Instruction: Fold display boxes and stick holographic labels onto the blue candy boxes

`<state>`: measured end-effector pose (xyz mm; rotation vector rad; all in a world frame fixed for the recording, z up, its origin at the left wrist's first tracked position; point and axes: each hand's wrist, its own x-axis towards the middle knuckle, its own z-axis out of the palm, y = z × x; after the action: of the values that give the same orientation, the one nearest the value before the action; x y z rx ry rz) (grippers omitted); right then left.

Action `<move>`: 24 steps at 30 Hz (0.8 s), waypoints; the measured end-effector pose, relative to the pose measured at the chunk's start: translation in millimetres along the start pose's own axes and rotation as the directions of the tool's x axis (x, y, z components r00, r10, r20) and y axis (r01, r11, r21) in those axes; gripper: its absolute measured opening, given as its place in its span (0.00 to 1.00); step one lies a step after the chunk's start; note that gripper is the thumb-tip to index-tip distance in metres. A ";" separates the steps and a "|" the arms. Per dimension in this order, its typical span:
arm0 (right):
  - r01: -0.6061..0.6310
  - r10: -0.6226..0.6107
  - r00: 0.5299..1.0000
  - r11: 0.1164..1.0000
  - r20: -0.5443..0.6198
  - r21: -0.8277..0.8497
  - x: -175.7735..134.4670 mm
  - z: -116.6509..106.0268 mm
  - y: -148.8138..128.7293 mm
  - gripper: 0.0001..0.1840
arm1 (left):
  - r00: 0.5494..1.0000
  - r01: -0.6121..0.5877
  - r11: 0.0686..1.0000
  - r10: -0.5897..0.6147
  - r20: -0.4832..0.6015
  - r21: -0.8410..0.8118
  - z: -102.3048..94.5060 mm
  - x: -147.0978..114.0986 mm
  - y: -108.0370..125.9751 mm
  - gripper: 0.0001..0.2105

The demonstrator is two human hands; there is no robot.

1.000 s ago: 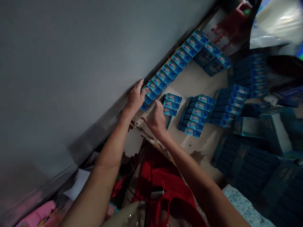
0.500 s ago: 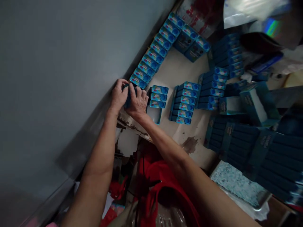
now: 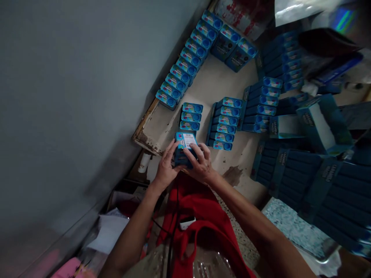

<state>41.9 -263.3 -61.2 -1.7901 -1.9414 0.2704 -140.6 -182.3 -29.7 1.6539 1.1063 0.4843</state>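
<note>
between the left hand [image 3: 166, 166] and right hand [image 3: 202, 165], the held box [image 3: 185, 140] shows a bright blue face with a white label, its sides a much darker blue. just beyond the hands, the three small boxes [image 3: 191, 116] have light blue ends, each with a deeper blue circle; farther off, the long row of boxes [image 3: 185, 66] repeats that pattern. the table [image 3: 224, 80] is cream with brown patches. left of the hands, the wall [image 3: 72, 96] is plain grey; below them, the cloth [image 3: 199, 199] is solid red.
</note>
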 end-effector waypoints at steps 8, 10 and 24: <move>-0.145 0.143 0.983 0.989 0.115 0.010 -2.4 15.2 30.4 0.26 | 0.999 -0.036 0.994 0.035 -0.010 -0.102 38.7 16.7 -14.6 0.33; -0.154 0.151 0.978 0.988 0.146 0.009 4.4 15.7 29.1 0.25 | 0.996 -0.026 0.996 0.018 -0.084 -0.090 46.1 19.1 -14.5 0.32; -0.163 0.192 0.931 0.980 0.309 -0.116 64.8 -6.5 23.2 0.46 | 0.855 0.236 0.970 -0.179 -0.487 0.056 73.6 101.0 -31.4 0.25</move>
<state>63.7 -198.3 -52.4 -2.0926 -2.0321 0.5761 -48.4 -134.8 -106.3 1.5228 1.6896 0.7244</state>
